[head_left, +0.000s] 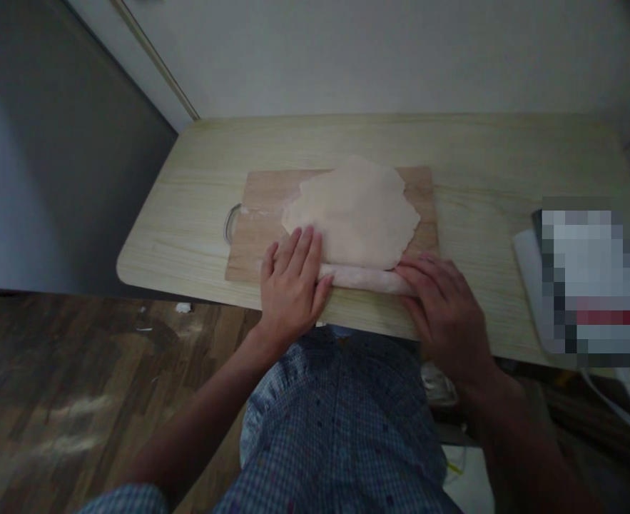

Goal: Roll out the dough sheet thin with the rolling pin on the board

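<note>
A thin, uneven sheet of dough lies over a wooden cutting board and reaches slightly past its far edge. Along the near side of the dough is a pale, floury rolling pin. My left hand lies flat across the pin's left end, its fingers stretched forward and the fingertips at the dough's left edge. Around the pin's right end, the fingers and thumb of my right hand are curled. Both ends of the pin are hidden beneath my hands.
The board rests on a light wood-grain table against a pale wall. A metal loop handle sticks out at the board's left. On the right stands a white object, partly blurred out, with a white cord below.
</note>
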Action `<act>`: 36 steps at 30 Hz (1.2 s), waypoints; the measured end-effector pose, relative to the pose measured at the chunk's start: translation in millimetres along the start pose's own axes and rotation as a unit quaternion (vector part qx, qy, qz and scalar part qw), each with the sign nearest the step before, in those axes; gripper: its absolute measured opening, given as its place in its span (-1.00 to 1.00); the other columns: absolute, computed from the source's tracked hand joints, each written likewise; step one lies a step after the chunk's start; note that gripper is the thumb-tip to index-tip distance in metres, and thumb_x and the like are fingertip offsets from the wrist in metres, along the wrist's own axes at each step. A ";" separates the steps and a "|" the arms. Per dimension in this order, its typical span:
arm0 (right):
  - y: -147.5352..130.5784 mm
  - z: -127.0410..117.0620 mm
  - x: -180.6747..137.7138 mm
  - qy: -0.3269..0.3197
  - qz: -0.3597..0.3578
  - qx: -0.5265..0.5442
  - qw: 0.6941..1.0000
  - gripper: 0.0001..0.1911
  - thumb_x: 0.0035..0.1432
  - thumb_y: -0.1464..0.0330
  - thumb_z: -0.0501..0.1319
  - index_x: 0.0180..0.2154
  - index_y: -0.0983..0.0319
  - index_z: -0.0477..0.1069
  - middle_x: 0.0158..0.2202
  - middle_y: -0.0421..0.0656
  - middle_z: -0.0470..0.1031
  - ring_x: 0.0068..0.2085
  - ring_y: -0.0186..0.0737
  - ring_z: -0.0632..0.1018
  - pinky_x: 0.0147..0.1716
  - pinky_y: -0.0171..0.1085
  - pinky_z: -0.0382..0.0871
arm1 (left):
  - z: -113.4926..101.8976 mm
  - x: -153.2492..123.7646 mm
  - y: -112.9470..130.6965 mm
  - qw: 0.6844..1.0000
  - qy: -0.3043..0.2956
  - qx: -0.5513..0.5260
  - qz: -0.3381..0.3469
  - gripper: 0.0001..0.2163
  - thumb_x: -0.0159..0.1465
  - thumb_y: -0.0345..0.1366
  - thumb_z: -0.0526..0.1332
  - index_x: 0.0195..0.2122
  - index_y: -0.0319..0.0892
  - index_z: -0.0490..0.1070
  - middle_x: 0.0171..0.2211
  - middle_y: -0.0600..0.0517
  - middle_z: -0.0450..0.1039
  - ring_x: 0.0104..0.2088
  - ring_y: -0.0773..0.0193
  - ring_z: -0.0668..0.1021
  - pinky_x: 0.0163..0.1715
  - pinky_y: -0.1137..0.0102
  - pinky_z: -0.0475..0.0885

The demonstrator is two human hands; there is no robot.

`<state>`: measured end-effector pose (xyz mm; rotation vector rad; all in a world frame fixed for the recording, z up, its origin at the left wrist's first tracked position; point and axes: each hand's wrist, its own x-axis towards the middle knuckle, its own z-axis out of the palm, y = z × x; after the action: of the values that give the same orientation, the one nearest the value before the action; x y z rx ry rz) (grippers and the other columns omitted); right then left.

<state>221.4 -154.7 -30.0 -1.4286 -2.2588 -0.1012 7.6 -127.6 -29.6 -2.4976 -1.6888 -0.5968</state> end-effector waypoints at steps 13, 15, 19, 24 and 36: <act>32.2 -9.9 71.9 -0.166 -0.023 -0.010 0.986 -0.50 0.23 0.18 -0.12 0.11 0.29 0.13 0.15 0.06 0.19 0.18 -0.03 0.18 0.10 0.10 0.00 | -15.3 40.9 -14.4 0.995 -0.077 -0.039 -0.042 -0.50 0.28 -0.06 -0.13 0.17 -0.21 0.07 0.19 -0.14 0.09 0.15 0.11 0.24 0.05 0.22 0.21; 31.6 -5.4 83.3 -0.176 0.015 -0.003 0.984 -0.46 0.24 0.18 -0.15 0.16 0.34 0.05 0.16 0.07 0.17 0.19 -0.03 0.16 0.11 0.09 -0.01 | -13.3 46.8 -22.9 0.994 -0.085 -0.046 -0.051 -0.49 0.27 -0.03 -0.14 0.19 -0.17 0.03 0.19 -0.12 0.08 0.15 0.09 0.22 0.04 0.19 0.21; 32.6 5.1 105.8 -0.155 0.105 0.020 0.982 -0.43 0.23 0.15 -0.15 0.18 0.31 0.03 0.17 0.03 0.16 0.18 -0.02 0.17 0.10 0.05 0.03 | -6.0 53.0 -36.1 0.989 -0.118 -0.035 -0.078 -0.48 0.27 -0.02 -0.16 0.21 -0.14 -0.02 0.21 -0.10 0.04 0.19 0.04 0.15 0.07 0.11 0.14; 30.0 12.6 114.5 -0.149 0.167 -0.019 0.974 -0.39 0.20 0.20 -0.07 0.20 0.39 -0.04 0.20 0.10 0.08 0.22 0.09 0.06 0.10 0.08 0.01 | -10.5 52.9 -26.1 0.981 -0.141 0.019 -0.131 -0.48 0.28 -0.06 -0.18 0.22 -0.15 -0.04 0.23 -0.10 -0.03 0.22 -0.03 0.05 0.10 0.03 0.04; 16.4 7.0 69.9 -0.089 0.130 -0.024 0.987 -0.49 0.16 0.38 -0.13 0.16 0.25 0.08 0.18 -0.03 0.14 0.20 0.04 0.12 0.05 0.12 0.10 | -19.4 34.1 -8.5 0.992 -0.092 0.018 -0.089 -0.55 0.26 -0.21 -0.11 0.19 -0.03 0.02 0.23 0.03 0.02 0.22 0.04 0.06 0.14 0.01 -0.04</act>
<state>208.6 -86.6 -10.0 -1.8081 -2.1948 0.0581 5.5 -99.5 -1.0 -2.4609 -1.9823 -0.3517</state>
